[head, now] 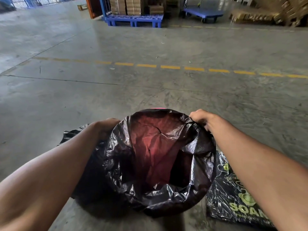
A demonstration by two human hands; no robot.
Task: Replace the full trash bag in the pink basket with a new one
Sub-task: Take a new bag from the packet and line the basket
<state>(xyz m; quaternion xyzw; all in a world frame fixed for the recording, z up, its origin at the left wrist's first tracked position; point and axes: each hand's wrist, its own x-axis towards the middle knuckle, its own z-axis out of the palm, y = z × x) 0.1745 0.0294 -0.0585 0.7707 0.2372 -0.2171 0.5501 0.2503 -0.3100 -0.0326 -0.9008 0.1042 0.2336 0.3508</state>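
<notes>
A black trash bag [196, 152] lines the pink basket [158, 108] on the floor in front of me; only a thin strip of pink rim shows at the far side, and pink glows through the thin plastic inside. The bag's mouth is spread wide and folded over the rim. My left hand [106, 125] grips the bag's edge at the left rim. My right hand [202, 118] pinches the bag's edge at the far right rim. More crumpled black plastic [71, 134] lies on the floor behind my left forearm.
A flat black pack with green print [233, 197] lies on the floor at the right, under my right forearm. Concrete floor stretches ahead, crossed by a dashed yellow line [170, 67]. Far back stand a blue pallet [135, 20] with cartons and a blue cart [202, 13].
</notes>
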